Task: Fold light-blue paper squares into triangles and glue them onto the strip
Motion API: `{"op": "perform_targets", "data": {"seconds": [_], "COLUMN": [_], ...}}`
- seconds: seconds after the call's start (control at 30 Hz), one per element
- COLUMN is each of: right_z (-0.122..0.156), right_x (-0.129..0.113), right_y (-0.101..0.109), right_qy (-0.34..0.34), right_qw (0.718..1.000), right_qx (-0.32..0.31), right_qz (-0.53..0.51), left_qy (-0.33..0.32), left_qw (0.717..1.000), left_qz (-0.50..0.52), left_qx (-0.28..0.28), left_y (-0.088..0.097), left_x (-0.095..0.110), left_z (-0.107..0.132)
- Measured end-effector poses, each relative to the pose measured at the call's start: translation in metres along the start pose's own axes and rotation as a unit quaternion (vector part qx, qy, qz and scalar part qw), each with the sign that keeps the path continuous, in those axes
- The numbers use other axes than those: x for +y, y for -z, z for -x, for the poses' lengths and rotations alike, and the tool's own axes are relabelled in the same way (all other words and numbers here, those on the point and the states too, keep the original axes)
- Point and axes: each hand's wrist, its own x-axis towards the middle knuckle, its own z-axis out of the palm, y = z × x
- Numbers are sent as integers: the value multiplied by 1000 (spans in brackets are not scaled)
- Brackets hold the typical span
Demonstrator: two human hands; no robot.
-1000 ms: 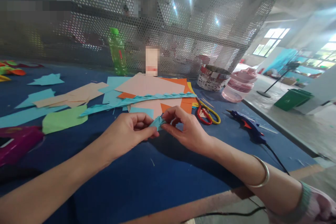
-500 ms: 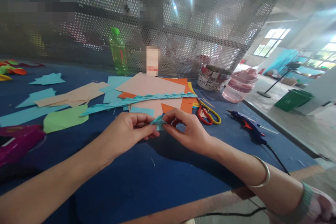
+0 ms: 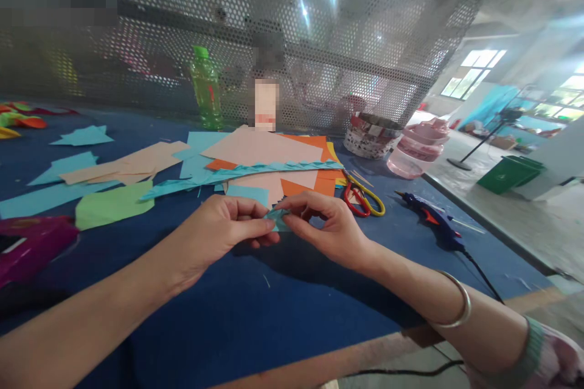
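Observation:
Between both hands is a small folded piece of light-blue paper (image 3: 279,220). My left hand (image 3: 232,223) is closed, pinching its left side between thumb and fingers. On the other side my right hand (image 3: 322,225) pinches the same piece, thumb below and fingertips above. The fingers partly cover it. Just beyond the hands lies a long braided-looking strip of folded blue paper (image 3: 246,174), across a pile of pink paper (image 3: 264,146) and orange paper (image 3: 327,185). Scissors (image 3: 365,197) with red and yellow handles rest right of the pile.
A dark-blue glue gun (image 3: 431,219) with a cable lies at right; a magenta tool (image 3: 36,246) is at the left edge. Green paper (image 3: 114,205) lies left. Behind stand a green bottle (image 3: 207,88), a patterned round container (image 3: 370,137) and a pink bottle (image 3: 416,149) before a perforated metal screen (image 3: 310,85).
The small blue paper sits slightly lower and flatter between the fingers, its raised point gone. My right fingertips have shifted a little left over it. The surrounding things have stayed put.

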Motion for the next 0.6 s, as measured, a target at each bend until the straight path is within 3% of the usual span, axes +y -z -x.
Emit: {"op": "perform_targets", "data": {"seconds": [0.13, 0.3, 0.6], "right_z": [-1, -1, 0], "right_x": [-2, -1, 3], "right_y": [1, 3, 4], "right_qy": [25, 66, 70], "right_qw": [1000, 997, 997], "right_qx": [-3, -11, 2], "right_qz": [-8, -31, -30], "left_qy": [-5, 42, 50], "left_qw": [1000, 995, 992], "left_qz": [27, 84, 114], "left_qx": [-9, -14, -30], "left_y": [0, 1, 3], "left_x": [1, 1, -2], "left_z": [1, 2, 2]}}
